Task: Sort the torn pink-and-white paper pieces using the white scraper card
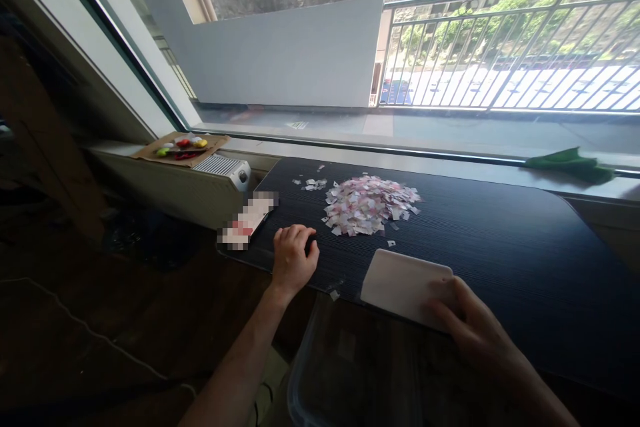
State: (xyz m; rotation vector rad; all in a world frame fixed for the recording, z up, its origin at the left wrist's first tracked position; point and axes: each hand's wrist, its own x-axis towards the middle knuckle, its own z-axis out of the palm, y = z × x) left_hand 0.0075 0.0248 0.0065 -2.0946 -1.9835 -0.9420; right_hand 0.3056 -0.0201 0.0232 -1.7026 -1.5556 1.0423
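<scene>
A loose pile of small pale pink and white paper-like pieces (370, 203) lies on the dark table (500, 233). My left hand (294, 259) hovers near its front left, fingers curled and thumb apart, with nothing visible in the gap. At the table's front edge, my right hand (457, 313) grips the right end of a flat white rectangular tray or lid (400, 283); which of the two, I cannot tell. A single piece (335, 295) rests on the edge between the hands. Below that edge is a clear plastic bin (295, 380), its contents too dark to make out.
A blurred-out box-like item (247, 223) lies at the table's left end. Beyond it stand a white slatted appliance (227, 170) and cardboard (217, 141) with colourful items. Something green (570, 163) lies on the sill by the window. A pale cord (100, 333) crosses the floor.
</scene>
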